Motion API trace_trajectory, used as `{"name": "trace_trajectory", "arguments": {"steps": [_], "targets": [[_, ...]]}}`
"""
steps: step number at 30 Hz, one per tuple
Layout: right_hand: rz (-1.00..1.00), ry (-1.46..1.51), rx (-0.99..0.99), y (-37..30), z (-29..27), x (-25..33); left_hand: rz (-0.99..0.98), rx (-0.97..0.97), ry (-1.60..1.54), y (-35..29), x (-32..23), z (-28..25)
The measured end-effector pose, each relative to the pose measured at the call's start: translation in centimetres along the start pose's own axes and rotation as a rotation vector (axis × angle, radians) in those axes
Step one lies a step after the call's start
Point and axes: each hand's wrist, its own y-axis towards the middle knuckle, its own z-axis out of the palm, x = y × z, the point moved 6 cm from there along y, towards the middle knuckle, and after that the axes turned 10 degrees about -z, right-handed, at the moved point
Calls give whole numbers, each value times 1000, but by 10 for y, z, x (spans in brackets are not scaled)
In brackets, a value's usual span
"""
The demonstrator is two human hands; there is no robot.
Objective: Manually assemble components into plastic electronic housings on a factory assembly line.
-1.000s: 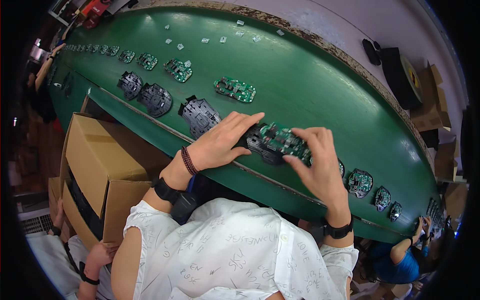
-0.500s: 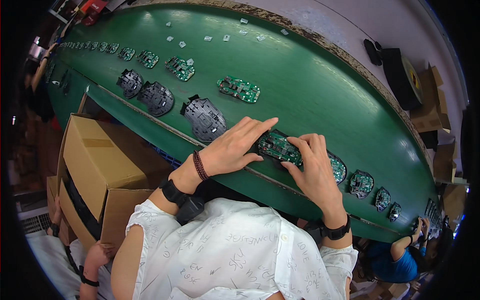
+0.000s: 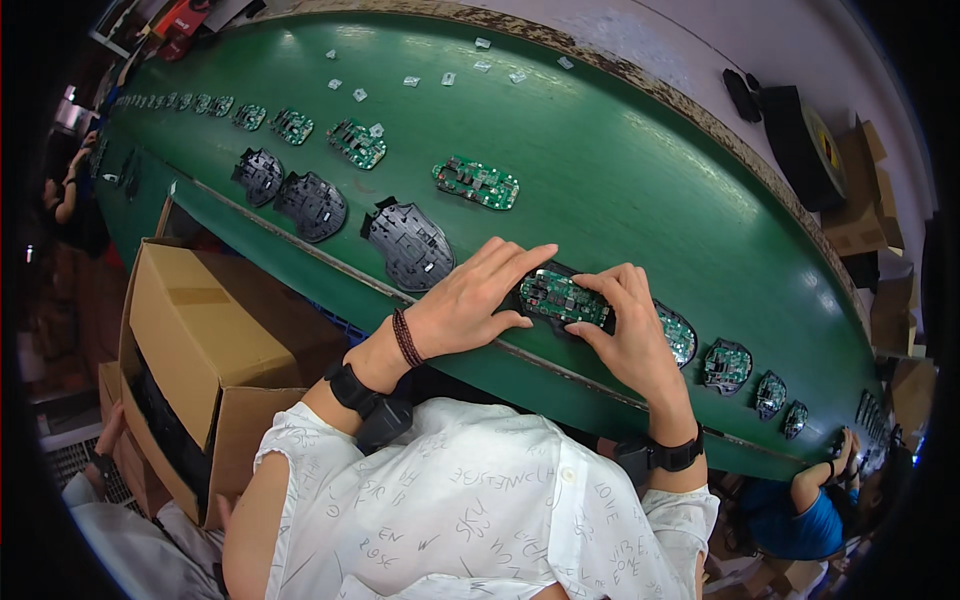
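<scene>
A green circuit board lies over a black plastic shell, which looks like a computer mouse base. My left hand cups the shell's left end, forefinger along the far side and thumb on the near side. My right hand pinches the board across its right half between thumb and fingers. Whether the board sits fully down in the shell is hidden. Just right of my right hand is another shell with a board in it. Bare black shells lie to the left, and a loose circuit board lies beyond my hands.
A row of boards runs far left along the green work surface. Small clear pieces are scattered at the back. Shells with boards continue rightward. A cardboard box stands near left. Other people work at both ends.
The view has shifted slightly. My hands keep nearly the same hold, and the board between them shows a little more of its face. At lower left, a person's hand has moved off the box.
</scene>
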Motion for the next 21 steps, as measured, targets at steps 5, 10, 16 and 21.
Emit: {"name": "trace_trajectory", "arguments": {"steps": [5, 10, 16, 21], "targets": [[60, 12, 12, -1, -3, -6, -18, 44, 15, 2, 1, 3], [7, 0, -47, -3, -3, -3, 43, 34, -3, 10, -10, 3], [9, -109, -42, -7, -8, 5, 44, 74, -10, 19, -6, 27], [-2, -178, -19, -23, -12, 3, 26, 98, -59, 25, -10, 35]]}}
